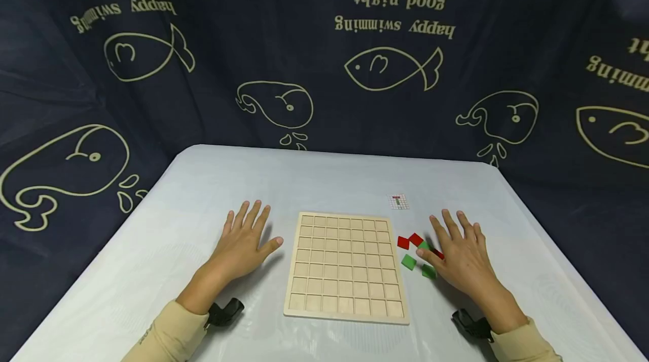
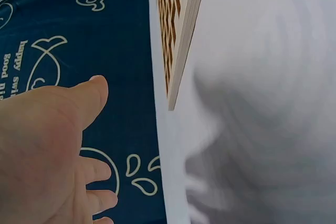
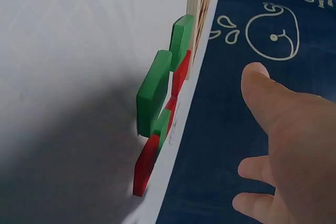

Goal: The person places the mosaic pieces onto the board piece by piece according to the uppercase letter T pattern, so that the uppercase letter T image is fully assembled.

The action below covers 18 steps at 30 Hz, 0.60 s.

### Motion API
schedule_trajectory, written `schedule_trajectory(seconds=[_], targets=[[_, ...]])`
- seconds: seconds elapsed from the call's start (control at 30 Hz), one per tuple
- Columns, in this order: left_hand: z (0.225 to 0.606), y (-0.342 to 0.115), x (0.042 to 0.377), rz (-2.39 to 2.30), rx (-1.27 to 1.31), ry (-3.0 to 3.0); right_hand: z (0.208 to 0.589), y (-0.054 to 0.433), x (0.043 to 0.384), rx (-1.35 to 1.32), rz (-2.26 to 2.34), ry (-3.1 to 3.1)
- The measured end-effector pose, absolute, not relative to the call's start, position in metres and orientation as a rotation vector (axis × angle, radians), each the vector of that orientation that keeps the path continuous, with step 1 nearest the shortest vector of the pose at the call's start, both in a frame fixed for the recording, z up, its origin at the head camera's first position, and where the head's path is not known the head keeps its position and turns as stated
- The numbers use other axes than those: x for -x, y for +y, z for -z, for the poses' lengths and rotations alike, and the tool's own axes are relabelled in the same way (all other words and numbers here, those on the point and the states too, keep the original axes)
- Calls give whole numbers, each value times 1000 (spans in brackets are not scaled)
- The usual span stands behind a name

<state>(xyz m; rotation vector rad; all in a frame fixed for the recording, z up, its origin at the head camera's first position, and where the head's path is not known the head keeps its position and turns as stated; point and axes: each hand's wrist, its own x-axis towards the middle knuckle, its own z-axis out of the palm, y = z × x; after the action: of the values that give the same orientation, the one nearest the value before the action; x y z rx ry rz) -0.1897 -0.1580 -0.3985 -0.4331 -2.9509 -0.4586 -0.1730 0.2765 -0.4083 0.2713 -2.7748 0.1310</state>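
Observation:
A square wooden grid board [image 1: 345, 272] lies flat on the table between both hands, its shallow compartments all bare. To its left, my left hand [image 1: 242, 246] is spread with straight fingers, holding nothing. My right hand [image 1: 463, 258] is spread too, over the right side, with its thumb above a loose group of small square tiles. Red tiles [image 1: 403, 242] and green tiles [image 1: 408, 262] lie beside the board's right edge; one red tile is partly covered by the thumb. In the right wrist view, the green tiles [image 3: 154, 94] stand apart from the right hand [image 3: 299, 145].
A small printed card [image 1: 399, 201] with a grid and a T-shaped pattern lies beyond the board's far right corner. The table [image 1: 324, 179] has a white cover. Dark blue cloth [image 1: 218, 58] with whale and fish drawings hangs behind and at the sides.

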Motion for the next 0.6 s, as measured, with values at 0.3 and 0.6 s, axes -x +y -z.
schedule_trajectory(seconds=[0.3, 0.6], targets=[[400, -154, 190, 462, 471, -2936, 409, 276, 172, -290, -178, -2768], [401, -150, 190, 474, 503, -2931, 411, 277, 173, -293, -215, -2789]])
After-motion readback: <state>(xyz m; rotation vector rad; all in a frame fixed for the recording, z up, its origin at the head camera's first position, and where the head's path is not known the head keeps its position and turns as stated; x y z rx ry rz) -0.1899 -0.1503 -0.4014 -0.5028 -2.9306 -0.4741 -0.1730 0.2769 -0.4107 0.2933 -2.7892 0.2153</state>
